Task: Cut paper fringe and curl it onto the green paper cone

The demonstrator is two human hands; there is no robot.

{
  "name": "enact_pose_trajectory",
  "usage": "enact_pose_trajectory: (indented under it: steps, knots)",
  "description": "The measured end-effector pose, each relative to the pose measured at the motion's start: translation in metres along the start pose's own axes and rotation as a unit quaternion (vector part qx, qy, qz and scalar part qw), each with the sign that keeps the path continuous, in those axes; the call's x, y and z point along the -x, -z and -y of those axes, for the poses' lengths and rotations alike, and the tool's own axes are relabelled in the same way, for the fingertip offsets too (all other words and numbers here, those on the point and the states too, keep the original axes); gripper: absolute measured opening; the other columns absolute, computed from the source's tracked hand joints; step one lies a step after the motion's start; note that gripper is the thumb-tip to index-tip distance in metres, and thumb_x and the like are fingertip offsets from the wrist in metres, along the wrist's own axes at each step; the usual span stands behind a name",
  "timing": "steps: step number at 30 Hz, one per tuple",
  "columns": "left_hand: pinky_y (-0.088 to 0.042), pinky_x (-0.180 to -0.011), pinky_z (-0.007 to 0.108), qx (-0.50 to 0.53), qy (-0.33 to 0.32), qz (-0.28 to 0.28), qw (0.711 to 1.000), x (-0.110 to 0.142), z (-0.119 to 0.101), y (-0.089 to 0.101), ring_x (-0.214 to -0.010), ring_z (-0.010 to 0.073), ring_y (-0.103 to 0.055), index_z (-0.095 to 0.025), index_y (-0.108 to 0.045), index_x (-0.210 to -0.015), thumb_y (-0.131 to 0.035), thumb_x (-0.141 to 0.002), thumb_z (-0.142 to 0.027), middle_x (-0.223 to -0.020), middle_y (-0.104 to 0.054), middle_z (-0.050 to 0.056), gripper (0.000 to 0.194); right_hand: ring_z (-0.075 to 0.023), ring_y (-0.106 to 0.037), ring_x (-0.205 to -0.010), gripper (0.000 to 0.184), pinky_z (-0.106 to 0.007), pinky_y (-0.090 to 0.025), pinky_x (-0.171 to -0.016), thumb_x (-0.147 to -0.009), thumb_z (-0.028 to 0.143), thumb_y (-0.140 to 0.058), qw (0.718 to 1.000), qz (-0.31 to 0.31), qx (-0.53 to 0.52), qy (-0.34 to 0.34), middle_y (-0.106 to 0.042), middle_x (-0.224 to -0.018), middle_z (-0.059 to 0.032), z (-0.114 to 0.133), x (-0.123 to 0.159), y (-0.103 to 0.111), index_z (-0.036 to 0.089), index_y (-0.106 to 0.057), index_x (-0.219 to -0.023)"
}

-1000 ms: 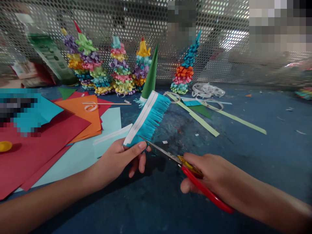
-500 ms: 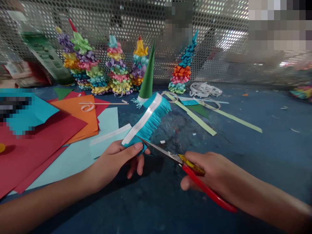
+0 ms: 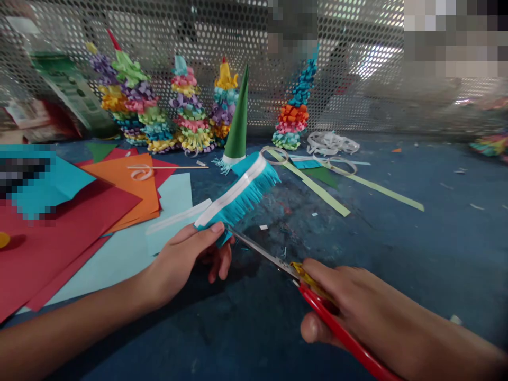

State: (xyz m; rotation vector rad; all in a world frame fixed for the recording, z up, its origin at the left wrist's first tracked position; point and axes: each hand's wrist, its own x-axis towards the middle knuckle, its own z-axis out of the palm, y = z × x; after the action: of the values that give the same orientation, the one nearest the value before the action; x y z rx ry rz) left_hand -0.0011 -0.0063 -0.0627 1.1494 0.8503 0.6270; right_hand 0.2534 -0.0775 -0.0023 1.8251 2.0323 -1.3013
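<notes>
Between thumb and fingers my left hand pinches the near end of a blue paper strip. A white band of tape runs along the strip's upper side, and its lower edge is cut into fringe. My right hand is closed around the red and yellow handles of a pair of scissors. The blade tips meet the strip's fringed edge beside my left thumb. Just beyond the strip stands a green paper cone with a light blue fringe at its base.
Red sheets, orange sheets and a light blue sheet lie at left with a thin stick. Fringed cones, a green bottle and curled white tape stand or lie along the perforated metal panel. Pale green strips lie right.
My right hand and the scissors have shifted slightly down and right, with the blades closer together. The strip's near end is a little lower in my left hand.
</notes>
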Motion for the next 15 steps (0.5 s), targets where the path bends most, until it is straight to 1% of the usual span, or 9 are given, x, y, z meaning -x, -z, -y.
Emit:
enact_pose_trajectory:
  steps: [3,5,7,9,11,13,15]
  knots:
    - [-0.046,-0.057,0.025,-0.025,-0.009,0.021,0.999,0.001,-0.004,0.0,-0.055,0.0136,-0.06,-0.017,-0.07,-0.062,-0.05,-0.099,-0.045,-0.057,-0.068,0.003,0.05,-0.0183,-0.061,-0.061,0.031,-0.028,-0.039,-0.055,-0.09,0.053,-0.055,0.999,0.015,-0.032,0.003,-0.071,-0.072,-0.0009,0.004,0.0,-0.001,0.026,-0.047,-0.077]
    - [-0.046,-0.063,0.026,-0.059,-0.011,0.026,0.998,0.0,-0.007,-0.002,-0.06,0.0145,-0.062,-0.017,-0.072,-0.061,-0.048,-0.099,-0.043,-0.06,-0.071,0.005,0.052,-0.0169,-0.058,-0.06,0.036,-0.028,-0.038,-0.055,-0.088,0.057,-0.058,0.999,0.006,-0.034,0.007,-0.067,-0.07,-0.0001,0.007,0.0,-0.001,0.025,-0.047,-0.076]
    - [-0.045,-0.064,0.026,-0.086,-0.009,0.035,0.996,0.0,-0.008,-0.003,-0.061,0.0146,-0.062,-0.017,-0.074,-0.062,-0.049,-0.099,-0.044,-0.062,-0.073,0.006,0.053,-0.0153,-0.054,-0.059,0.038,-0.027,-0.037,-0.055,-0.087,0.059,-0.061,0.999,-0.004,-0.035,0.017,-0.063,-0.069,0.0012,0.006,0.0,-0.002,0.024,-0.047,-0.076]
    - [-0.046,-0.062,0.025,-0.089,-0.006,0.04,0.995,-0.001,-0.007,-0.005,-0.059,0.0138,-0.061,-0.016,-0.073,-0.062,-0.053,-0.097,-0.047,-0.062,-0.073,0.006,0.051,-0.0139,-0.051,-0.059,0.039,-0.027,-0.036,-0.055,-0.086,0.059,-0.063,0.999,-0.003,-0.037,0.029,-0.061,-0.069,0.0024,0.002,0.0,-0.001,0.024,-0.049,-0.077]
    - [-0.046,-0.057,0.025,-0.066,-0.011,0.015,0.998,-0.001,-0.006,-0.004,-0.055,0.0133,-0.06,-0.017,-0.068,-0.063,-0.058,-0.095,-0.048,-0.06,-0.072,0.005,0.046,-0.0131,-0.049,-0.059,0.037,-0.026,-0.036,-0.055,-0.088,0.058,-0.063,0.999,0.002,-0.03,0.036,-0.062,-0.071,0.003,-0.006,0.002,0.002,0.024,-0.05,-0.079]
    - [-0.044,-0.051,0.024,-0.045,-0.028,-0.048,0.997,-0.002,-0.007,-0.001,-0.049,0.0128,-0.058,-0.019,-0.064,-0.068,-0.06,-0.094,-0.048,-0.054,-0.068,0.001,0.039,-0.0135,-0.049,-0.059,0.036,-0.026,-0.036,-0.055,-0.089,0.057,-0.062,0.999,0.004,-0.007,0.032,-0.064,-0.071,0.0023,-0.017,0.008,0.008,0.024,-0.052,-0.079]
    - [-0.042,-0.048,0.022,-0.067,-0.043,-0.116,0.99,-0.005,-0.013,0.006,-0.042,0.0116,-0.054,-0.019,-0.061,-0.07,-0.056,-0.095,-0.047,-0.046,-0.062,-0.002,0.038,-0.0158,-0.053,-0.059,0.037,-0.027,-0.036,-0.054,-0.087,0.059,-0.062,1.0,-0.002,0.024,0.015,-0.066,-0.069,0.0002,-0.03,0.015,0.017,0.024,-0.055,-0.077]
